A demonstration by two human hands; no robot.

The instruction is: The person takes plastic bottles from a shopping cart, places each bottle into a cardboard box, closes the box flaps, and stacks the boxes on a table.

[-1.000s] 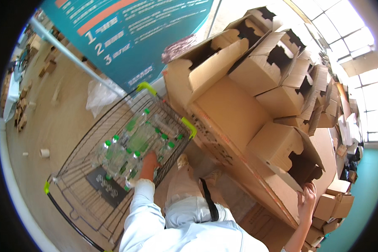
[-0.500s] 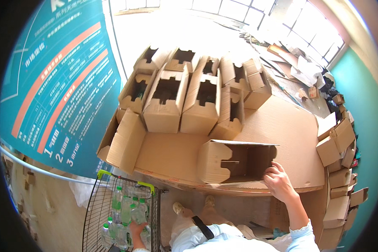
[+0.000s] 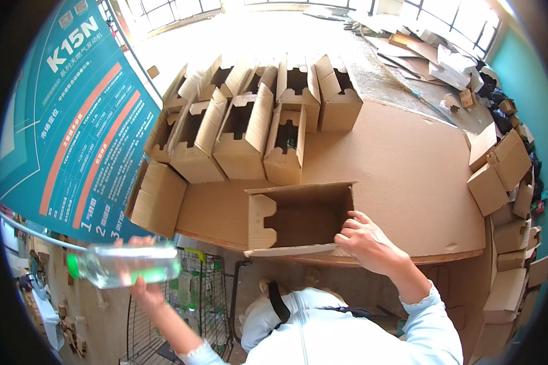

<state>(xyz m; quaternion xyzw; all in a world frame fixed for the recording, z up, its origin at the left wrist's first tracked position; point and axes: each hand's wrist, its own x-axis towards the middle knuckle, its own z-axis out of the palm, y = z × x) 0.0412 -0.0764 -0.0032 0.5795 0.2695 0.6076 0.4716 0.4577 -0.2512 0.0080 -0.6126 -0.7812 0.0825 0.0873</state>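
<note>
My left hand point(image 3: 145, 287) is closed around a clear plastic bottle point(image 3: 128, 265) with a green cap, raised above the wire cart and lying level, its cap to the left. Some of the fingers are hidden behind the bottle. On the table's near edge lies an open cardboard box point(image 3: 263, 228), its mouth facing up and its inside bare. My right hand point(image 3: 371, 243) pinches the right end wall of this box. Below my left hand, more green-capped bottles point(image 3: 192, 298) stand in the black wire cart point(image 3: 222, 286), partly hidden by my forearm.
Several open cardboard boxes point(image 3: 243, 146) stand in rows on the cardboard-covered table point(image 3: 402, 182); one holds something dark green. A tilted box point(image 3: 158, 204) sits at the table's left edge. A teal banner point(image 3: 61, 146) stands left. Boxes point(image 3: 508, 158) pile up along the right.
My left hand has lifted a bottle out of the cart, up and to the left. My right hand still holds the box end. The whole view has shifted a little.
</note>
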